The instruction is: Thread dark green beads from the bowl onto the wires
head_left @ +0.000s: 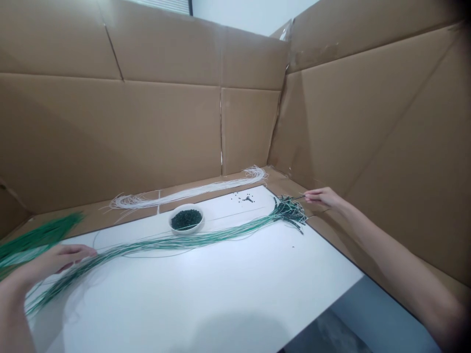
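Observation:
My right hand pinches a thin strand with dark beads at its tip, just beyond the right end of the bundle. A long bundle of green and pale strands runs across the white board, its right end thick with dark green beads. Over the bundle's left part, my left hand reaches with fingers stretched out, at or just above the strands; whether it touches a single strand is too fine to see. Behind the bundle stands a white bowl filled with small dark green beads.
Loose beads lie scattered near the board's back right corner. A bundle of white strands stretches along the back. More green strands are at the far left. Tall cardboard walls enclose the back and right of the white board.

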`<state>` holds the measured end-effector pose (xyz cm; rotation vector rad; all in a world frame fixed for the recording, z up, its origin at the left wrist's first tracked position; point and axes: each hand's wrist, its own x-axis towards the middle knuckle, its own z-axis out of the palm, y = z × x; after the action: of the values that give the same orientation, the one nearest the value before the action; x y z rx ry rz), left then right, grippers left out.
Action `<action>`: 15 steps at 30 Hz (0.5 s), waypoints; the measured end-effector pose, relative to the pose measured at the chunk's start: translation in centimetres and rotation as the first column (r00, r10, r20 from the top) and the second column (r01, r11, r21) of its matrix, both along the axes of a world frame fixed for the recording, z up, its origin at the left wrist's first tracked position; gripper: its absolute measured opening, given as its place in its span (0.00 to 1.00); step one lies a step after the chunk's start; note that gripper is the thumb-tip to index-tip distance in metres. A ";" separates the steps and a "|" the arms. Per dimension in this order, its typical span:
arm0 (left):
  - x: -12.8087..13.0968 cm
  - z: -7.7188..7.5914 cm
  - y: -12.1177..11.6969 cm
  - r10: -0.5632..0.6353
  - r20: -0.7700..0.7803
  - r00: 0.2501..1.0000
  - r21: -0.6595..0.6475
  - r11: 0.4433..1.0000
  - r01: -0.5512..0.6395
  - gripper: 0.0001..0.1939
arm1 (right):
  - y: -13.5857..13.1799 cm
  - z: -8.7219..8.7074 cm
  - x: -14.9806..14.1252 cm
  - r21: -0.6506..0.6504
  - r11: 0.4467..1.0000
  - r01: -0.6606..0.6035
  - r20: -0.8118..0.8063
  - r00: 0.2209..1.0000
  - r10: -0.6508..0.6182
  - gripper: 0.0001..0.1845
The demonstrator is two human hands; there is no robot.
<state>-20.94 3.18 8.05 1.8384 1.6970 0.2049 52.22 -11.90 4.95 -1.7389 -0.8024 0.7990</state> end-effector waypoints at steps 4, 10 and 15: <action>-0.5 -0.4 0.1 0.021 0.028 0.999 -0.154 0.988 -0.017 0.14 | -0.4 -0.5 -0.3 -0.061 0.997 -0.057 0.068 0.996 0.061 0.05; 2.3 0.8 -0.4 0.029 -0.039 0.999 -0.076 0.997 -0.032 0.14 | 0.5 -1.4 -2.2 -0.134 0.977 -0.167 0.253 0.947 0.197 0.11; 4.2 0.8 0.4 0.131 -0.268 0.954 0.236 0.969 -0.067 0.18 | 1.8 -1.6 -2.9 -0.166 0.975 -0.151 0.507 0.835 0.215 0.12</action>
<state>-16.72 3.56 8.87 2.0249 2.0378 0.1895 49.32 -10.11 3.35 -2.0438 -1.3282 0.4987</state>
